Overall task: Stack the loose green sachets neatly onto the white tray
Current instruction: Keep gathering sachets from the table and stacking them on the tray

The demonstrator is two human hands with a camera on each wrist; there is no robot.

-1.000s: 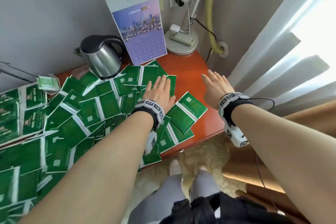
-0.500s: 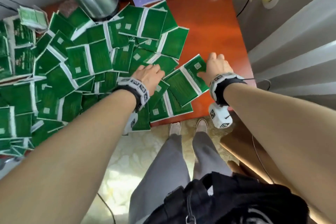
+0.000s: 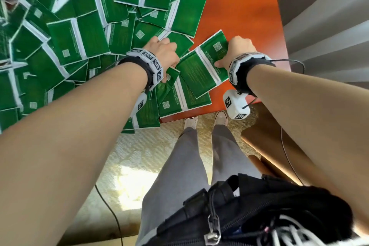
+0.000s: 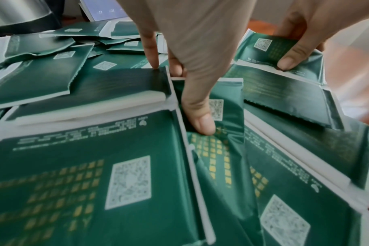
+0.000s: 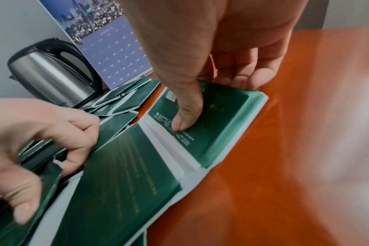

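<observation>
- Worktop (image 3: 239, 6): glossy orange-red wood, near edge above a pale patterned carpet (image 3: 139, 162).
- Loose green sachets (image 3: 79, 32): flat foil twin packs w/ white seams and small square codes, heaped in overlapping layers over the left and centre of the worktop; a few overhang the near edge.
- Rightmost green twin sachet (image 3: 201, 70): lies at the pile's right fringe, partly on bare worktop, partly over other sachets; right-hand half lifted a little at its outer edge per right wrist view.
- Right hand (image 3: 238, 50): pinches the right-hand half of that sachet, thumb (image 5: 186, 114) pressed on its top face, fingers (image 5: 251, 78) curled under the far edge.
- Left hand (image 3: 163, 54): down in the pile just left of that sachet, fingers curled; thumb (image 4: 198, 116) pressed on a sachet (image 4: 219, 149) in a gap between packs, index tip (image 4: 152, 56) on the corner of a neighbouring pack. Grip looks like a pinch on one sachet, underside hidden.
- Both hands near each other, not touching.
- Steel electric kettle w/ black handle (image 5: 51, 73): at the back of the worktop, sachets against its base.
- Blue-purple desk calendar w/ city photo (image 5: 114, 50): upright beside the kettle, against the wall.
- White tray: not identifiable in any view.
- Wrist bands w/ black-white markers (image 3: 147, 62) on both wrists.
- Person's grey trousers (image 3: 179, 166), pale shoes, black bag (image 3: 259, 215) at the bottom of head view.
</observation>
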